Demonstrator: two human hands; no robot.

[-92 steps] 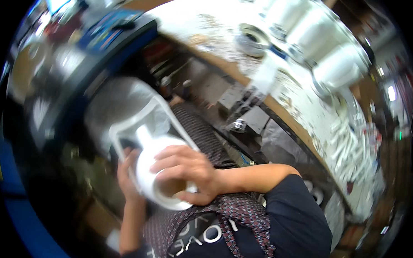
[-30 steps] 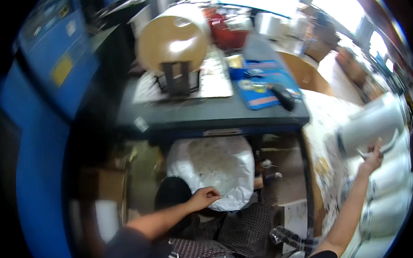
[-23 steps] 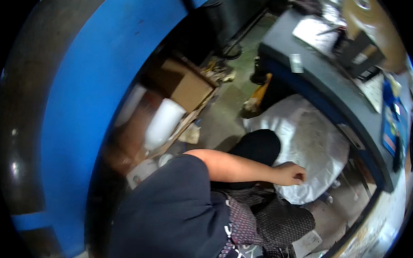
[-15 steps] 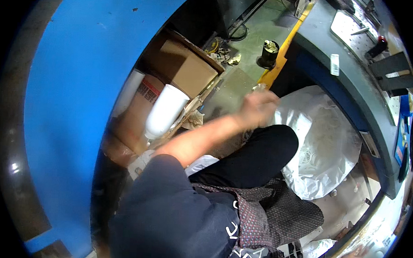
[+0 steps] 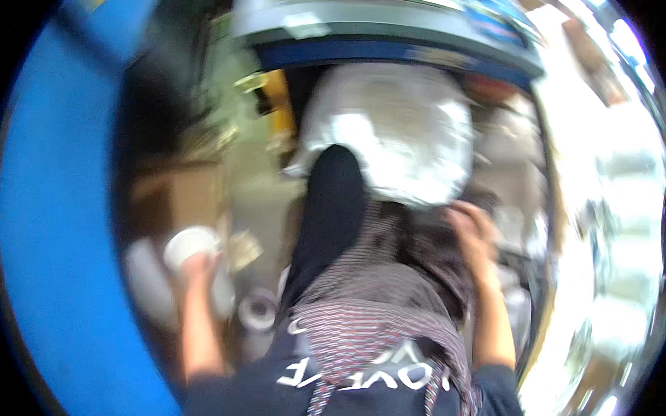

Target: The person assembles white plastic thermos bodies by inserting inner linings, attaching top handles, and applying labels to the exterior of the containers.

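Observation:
At the left, my left hand (image 5: pixel 197 268) is at the near side of a white cylindrical container (image 5: pixel 189 241), with its round end facing up. The fingers look closed around it, though motion blurs them. A second white rounded shape (image 5: pixel 147 278) lies beside it. My right hand (image 5: pixel 477 231) is over my right knee, fingers loosely spread and nothing visible in them. Beyond my knees stands a large clear plastic bag (image 5: pixel 416 148); what is inside is too blurred to make out.
A grey workbench with a blue edge (image 5: pixel 367 57) runs across the far side. A blue panel (image 5: pixel 54 220) curves along the left. An open cardboard box (image 5: pixel 190 196) sits near my left hand. A roll-like ring (image 5: pixel 257 309) lies by my left leg. A pale surface (image 5: pixel 567 216) runs along the right.
My view has swung to the right, bringing the bag and workbench ahead. My left hand has moved from near the bag back to the white container. My right hand is now over my knee.

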